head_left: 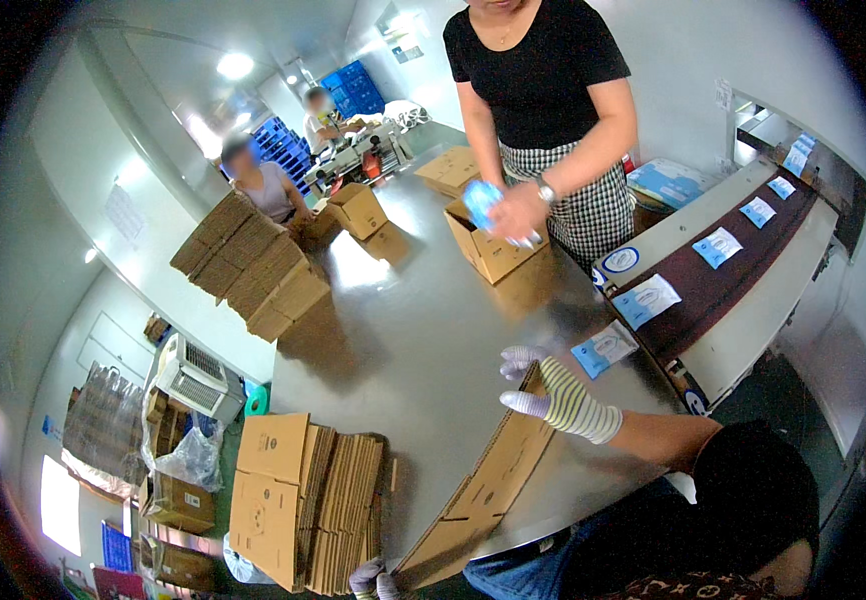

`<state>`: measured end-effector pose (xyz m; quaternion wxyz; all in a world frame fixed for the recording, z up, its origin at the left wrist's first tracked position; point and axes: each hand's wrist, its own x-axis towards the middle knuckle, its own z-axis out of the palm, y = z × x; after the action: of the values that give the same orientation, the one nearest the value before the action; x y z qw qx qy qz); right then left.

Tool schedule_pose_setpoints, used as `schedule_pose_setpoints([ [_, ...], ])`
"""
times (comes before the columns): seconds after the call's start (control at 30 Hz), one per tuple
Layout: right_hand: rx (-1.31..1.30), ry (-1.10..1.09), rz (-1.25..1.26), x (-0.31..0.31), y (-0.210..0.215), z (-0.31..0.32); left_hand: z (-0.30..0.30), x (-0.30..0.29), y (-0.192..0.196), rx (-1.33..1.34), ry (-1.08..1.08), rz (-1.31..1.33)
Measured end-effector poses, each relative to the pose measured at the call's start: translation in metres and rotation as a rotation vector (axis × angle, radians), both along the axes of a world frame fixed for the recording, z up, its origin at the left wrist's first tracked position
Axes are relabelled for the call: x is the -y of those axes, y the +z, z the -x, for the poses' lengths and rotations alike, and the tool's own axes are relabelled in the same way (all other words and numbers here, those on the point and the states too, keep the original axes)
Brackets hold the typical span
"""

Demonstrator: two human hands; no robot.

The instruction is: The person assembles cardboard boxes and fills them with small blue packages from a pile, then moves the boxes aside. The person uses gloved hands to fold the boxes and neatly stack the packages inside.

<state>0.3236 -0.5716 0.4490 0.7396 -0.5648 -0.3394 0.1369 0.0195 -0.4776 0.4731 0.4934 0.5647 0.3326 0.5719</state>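
A flat, folded cardboard carton stands on its edge, slanting across the near side of the metal table. My right hand, in a striped glove, grips its far upper end, with the carton's edge between thumb and fingers. At the lower rim of the view, my gloved left hand is closed on the carton's near end, only its fingers showing. Just left of the carton is a stack of flattened cartons. A blue-and-white soft packet lies on the table beyond my right hand.
Across the metal table, a co-worker's hands hold blue packets over an open carton. A conveyor belt at right carries several packets. Bundled cartons stand at the far left, near an open box. Two other people sit farther back.
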Motion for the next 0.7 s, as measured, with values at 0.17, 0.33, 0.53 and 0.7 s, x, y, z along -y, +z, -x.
schedule_pose_setpoints([
  [0.17, -0.012, 0.077, -0.023, 0.0003, 0.0014, 0.0036, 0.0042, -0.0015, -0.0077, -0.02, 0.101, 0.05],
  [0.33, 0.103, 0.12, -0.017, 0.001, 0.0086, 0.0027, 0.0026, 0.0002, -0.0023, -0.024, 0.17, 0.082],
  [0.53, 0.108, 0.097, 0.183, 0.0037, 0.0088, 0.0053, 0.0049, 0.0016, -0.0046, -0.102, 0.251, 0.064],
  [0.7, 0.071, 0.027, 0.13, -0.0035, 0.0087, 0.0106, 0.0007, 0.0016, -0.0042, -0.135, 0.375, 0.016],
])
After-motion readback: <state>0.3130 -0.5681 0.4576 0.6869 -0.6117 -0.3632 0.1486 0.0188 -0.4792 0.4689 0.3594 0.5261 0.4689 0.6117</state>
